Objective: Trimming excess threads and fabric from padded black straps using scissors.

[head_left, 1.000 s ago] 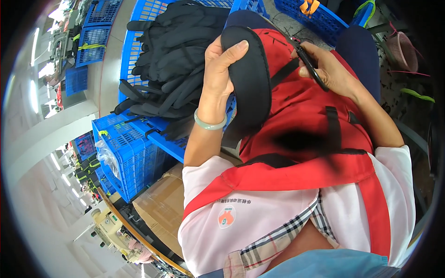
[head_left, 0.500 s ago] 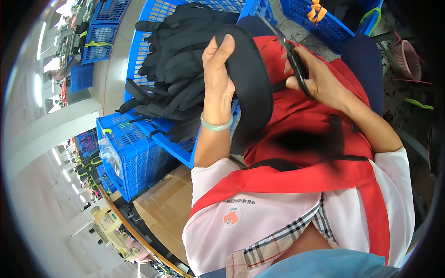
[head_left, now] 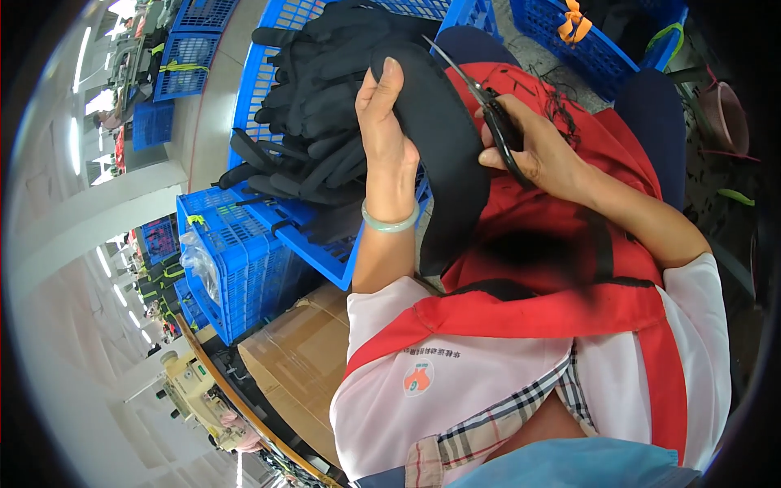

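Head view, left hand [head_left: 382,134] upright grasping black strip [head_left: 446,130], right hand [head_left: 547,154] slanting inward, fingers [head_left: 516,107] wrapped round scissors [head_left: 486,98]

My left forearm [head_left: 385,264] rises nearly upright; left hand [head_left: 384,142] closed in a grip, thumb [head_left: 390,80] extended upward, fingers mostly hidden. My right forearm [head_left: 639,211] slants up and leftward, elbow bent. Right hand [head_left: 541,150] curled closed, right thumb [head_left: 493,158] pointing left. Hands well apart, at about equal height.
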Motion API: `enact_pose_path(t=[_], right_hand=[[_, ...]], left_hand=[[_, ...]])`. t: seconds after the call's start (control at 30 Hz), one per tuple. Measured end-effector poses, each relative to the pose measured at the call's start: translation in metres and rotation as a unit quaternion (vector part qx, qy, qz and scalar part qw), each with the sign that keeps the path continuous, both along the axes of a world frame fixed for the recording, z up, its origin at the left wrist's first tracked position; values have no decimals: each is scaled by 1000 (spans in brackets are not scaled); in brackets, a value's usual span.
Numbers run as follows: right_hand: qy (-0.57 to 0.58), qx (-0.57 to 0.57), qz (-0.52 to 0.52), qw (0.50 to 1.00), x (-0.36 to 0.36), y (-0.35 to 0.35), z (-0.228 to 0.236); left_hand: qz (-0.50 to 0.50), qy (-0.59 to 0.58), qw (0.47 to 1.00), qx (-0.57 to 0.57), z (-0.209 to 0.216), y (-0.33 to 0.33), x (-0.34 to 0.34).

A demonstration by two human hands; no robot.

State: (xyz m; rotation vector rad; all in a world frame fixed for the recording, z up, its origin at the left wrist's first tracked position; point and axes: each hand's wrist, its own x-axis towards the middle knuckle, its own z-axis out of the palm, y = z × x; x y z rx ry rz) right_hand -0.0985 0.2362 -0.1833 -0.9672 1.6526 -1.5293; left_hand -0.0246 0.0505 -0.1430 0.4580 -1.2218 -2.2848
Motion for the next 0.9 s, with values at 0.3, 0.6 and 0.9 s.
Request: enact_pose_path(t=[0.3, 0.6, 0.9], right_hand=[[-128, -24, -8, 991, 6, -8, 6], [39, 36, 27, 998, 8, 2, 9], [67, 67, 26, 995, 6, -1, 10]], left_hand=[[-94, -16, 995, -12, -6, 2, 7], [-16, 8, 1000, -14, -2, 0, 12], [20, -1, 1000, -23, -3, 5, 12]])
